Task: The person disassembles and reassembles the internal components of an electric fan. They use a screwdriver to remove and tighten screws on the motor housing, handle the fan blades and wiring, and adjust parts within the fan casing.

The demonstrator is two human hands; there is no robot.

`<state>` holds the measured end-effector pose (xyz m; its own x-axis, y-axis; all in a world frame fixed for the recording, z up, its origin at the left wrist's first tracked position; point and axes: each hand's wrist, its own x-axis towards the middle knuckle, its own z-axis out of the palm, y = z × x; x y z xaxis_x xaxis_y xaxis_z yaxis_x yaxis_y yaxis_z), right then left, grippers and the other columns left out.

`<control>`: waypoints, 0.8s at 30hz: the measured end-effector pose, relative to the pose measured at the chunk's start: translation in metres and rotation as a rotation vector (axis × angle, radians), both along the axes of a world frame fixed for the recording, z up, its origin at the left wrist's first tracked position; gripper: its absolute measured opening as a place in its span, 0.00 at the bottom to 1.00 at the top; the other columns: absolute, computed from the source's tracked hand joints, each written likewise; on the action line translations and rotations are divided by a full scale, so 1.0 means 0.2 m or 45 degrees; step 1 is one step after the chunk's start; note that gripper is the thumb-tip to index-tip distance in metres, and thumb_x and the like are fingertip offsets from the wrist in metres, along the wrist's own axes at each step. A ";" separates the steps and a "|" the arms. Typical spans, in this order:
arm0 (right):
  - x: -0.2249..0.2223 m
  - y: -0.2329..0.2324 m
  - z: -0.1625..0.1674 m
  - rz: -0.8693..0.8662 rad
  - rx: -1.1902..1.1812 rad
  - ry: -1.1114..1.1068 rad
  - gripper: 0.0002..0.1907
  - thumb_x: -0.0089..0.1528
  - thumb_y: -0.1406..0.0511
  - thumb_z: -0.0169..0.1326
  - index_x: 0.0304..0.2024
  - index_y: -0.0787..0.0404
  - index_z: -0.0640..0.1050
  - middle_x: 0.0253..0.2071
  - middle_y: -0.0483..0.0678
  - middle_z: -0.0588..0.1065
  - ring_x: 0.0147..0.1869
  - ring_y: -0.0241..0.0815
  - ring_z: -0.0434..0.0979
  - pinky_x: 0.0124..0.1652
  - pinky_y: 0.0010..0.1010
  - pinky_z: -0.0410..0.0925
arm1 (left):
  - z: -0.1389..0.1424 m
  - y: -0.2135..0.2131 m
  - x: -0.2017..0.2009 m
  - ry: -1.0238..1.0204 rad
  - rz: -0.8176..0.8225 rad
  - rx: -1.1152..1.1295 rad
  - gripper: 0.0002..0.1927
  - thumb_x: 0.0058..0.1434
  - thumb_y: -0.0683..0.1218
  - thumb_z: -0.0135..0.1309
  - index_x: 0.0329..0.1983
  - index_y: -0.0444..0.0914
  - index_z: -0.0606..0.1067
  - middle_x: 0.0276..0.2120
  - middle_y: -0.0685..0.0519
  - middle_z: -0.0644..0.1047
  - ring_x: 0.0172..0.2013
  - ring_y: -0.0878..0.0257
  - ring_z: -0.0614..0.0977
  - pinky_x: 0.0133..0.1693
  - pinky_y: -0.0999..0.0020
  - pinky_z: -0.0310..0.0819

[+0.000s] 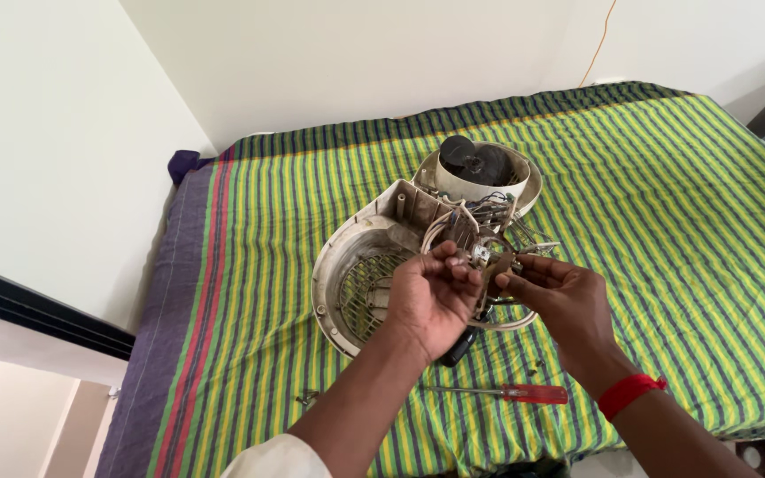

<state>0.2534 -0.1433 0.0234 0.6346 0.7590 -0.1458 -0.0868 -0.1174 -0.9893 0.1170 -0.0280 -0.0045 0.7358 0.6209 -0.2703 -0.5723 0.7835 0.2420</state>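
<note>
A striped bed (329, 221) beside white walls carries an opened fan housing (356, 265). Just above it, the left hand (431, 296) and right hand (560, 296) each pinch a small metal part (489, 261), probably to steady it. A red screwdriver (524, 392) lies below the housing.

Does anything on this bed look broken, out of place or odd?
Yes. A cream appliance housing lies opened on the striped bedspread, wires spilling out. Loose screws and a red-handled screwdriver lie near it.
</note>
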 end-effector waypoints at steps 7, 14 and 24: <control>0.02 0.00 -0.04 0.020 0.078 0.041 0.24 0.55 0.72 0.64 0.54 0.75 0.78 0.47 0.58 0.84 0.46 0.43 0.85 0.48 0.31 0.78 | -0.09 0.00 0.06 -0.725 -0.230 -0.039 0.14 0.70 0.42 0.38 0.36 0.33 0.75 0.30 0.49 0.76 0.34 0.56 0.80 0.46 0.60 0.82; 0.04 0.00 -0.06 -0.046 -0.064 -0.028 0.24 0.57 0.70 0.64 0.55 0.74 0.78 0.48 0.59 0.83 0.48 0.44 0.86 0.49 0.31 0.78 | 0.16 -0.10 0.00 -0.574 -0.214 -0.030 0.58 0.62 0.81 0.22 0.67 0.27 0.66 0.66 0.40 0.70 0.68 0.48 0.68 0.68 0.54 0.64; 0.08 -0.01 -0.14 -0.010 0.018 0.009 0.24 0.58 0.72 0.61 0.57 0.74 0.77 0.50 0.59 0.82 0.50 0.44 0.84 0.50 0.31 0.77 | 0.13 -0.16 -0.07 -0.624 -0.345 0.168 0.68 0.54 0.88 0.22 0.77 0.29 0.49 0.77 0.39 0.51 0.77 0.49 0.50 0.75 0.56 0.44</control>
